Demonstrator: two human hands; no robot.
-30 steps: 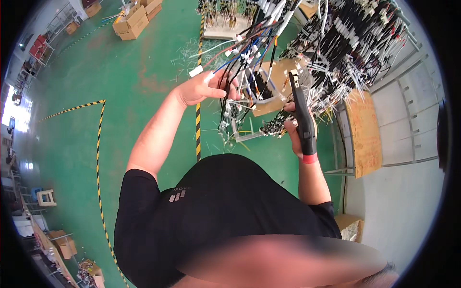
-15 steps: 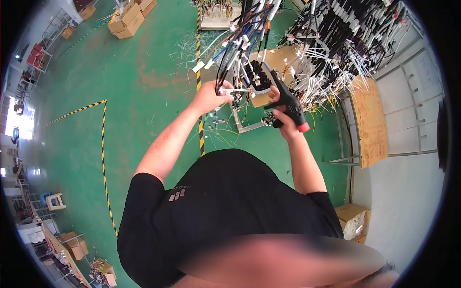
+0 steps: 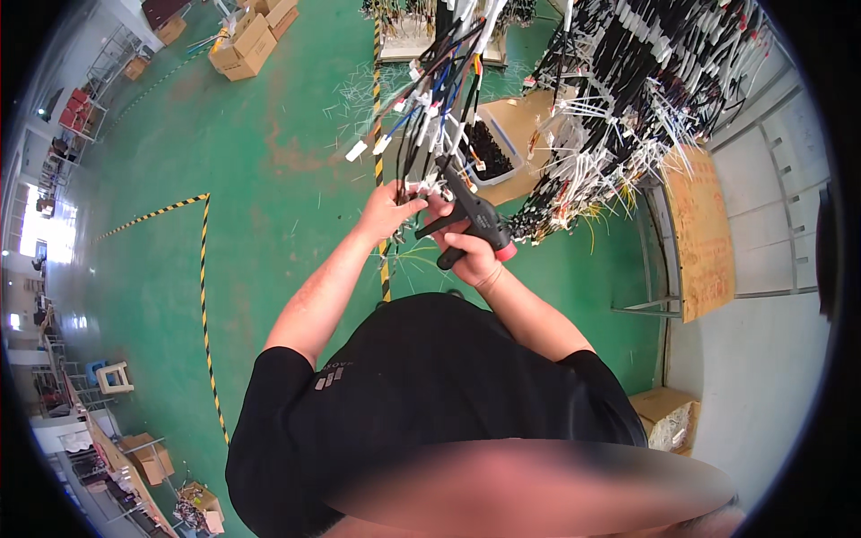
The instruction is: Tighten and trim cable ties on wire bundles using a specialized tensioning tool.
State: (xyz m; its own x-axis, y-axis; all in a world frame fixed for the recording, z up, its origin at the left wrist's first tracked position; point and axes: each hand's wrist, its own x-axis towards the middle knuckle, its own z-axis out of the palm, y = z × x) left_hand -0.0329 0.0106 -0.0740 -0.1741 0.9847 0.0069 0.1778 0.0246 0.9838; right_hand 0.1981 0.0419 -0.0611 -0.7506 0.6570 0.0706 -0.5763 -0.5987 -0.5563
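A bundle of wires (image 3: 437, 100) in black, white, blue and brown, with white connectors on its ends, hangs down in front of me. My left hand (image 3: 388, 213) is closed on its lower end, the fingertips pinching black wires near a white connector. My right hand (image 3: 470, 257) grips a black cable tie gun (image 3: 480, 218) with a red knob at its rear. The gun's nose points up and left, at the wires just right of my left fingers. Whether it touches them, I cannot tell.
Behind the gun, a clear plastic bin (image 3: 511, 154) of small black parts sits on cardboard (image 3: 531, 117). Dense black and white harnesses (image 3: 619, 108) hang at the right, beside a wooden board (image 3: 704, 233). Boxes (image 3: 242, 49) stand far left on the green floor (image 3: 287, 179).
My right hand has brought the cable tie gun leftward, close to my left hand and the wires. My left hand still holds the wires, nearly in place.
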